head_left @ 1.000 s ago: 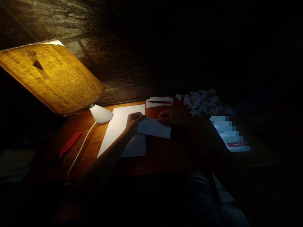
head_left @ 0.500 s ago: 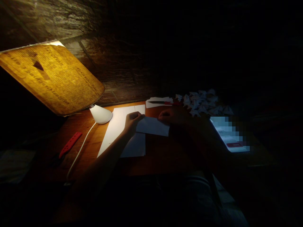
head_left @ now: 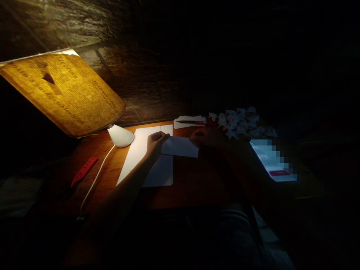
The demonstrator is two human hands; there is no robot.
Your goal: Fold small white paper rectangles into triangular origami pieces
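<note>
A white strip of paper (head_left: 181, 146) stretches between my two hands above the table. My left hand (head_left: 156, 142) pinches its upper left corner, thumb on top. At its upper right corner, my right hand (head_left: 201, 137) is closed on the paper, though this hand lies in deep shadow. Under the strip and my left wrist lie larger white sheets (head_left: 159, 174), flat on the wooden table (head_left: 197, 183). The strip overlaps their right side and reaches past it.
A lamp (head_left: 120, 135) with a printed shade stands at left, its white cord (head_left: 97, 178) running forward. Beside it lies a red-handled tool (head_left: 84, 171). Behind my hands are small papers (head_left: 182, 123), a red-handled knife (head_left: 194, 122) and folded paper pieces (head_left: 236, 122). A lit phone (head_left: 270, 161) lies right.
The strip has risen slightly, and its right end has shifted a little left. My left hand has moved slightly left, my right hand slightly right. Both still hold the paper.
</note>
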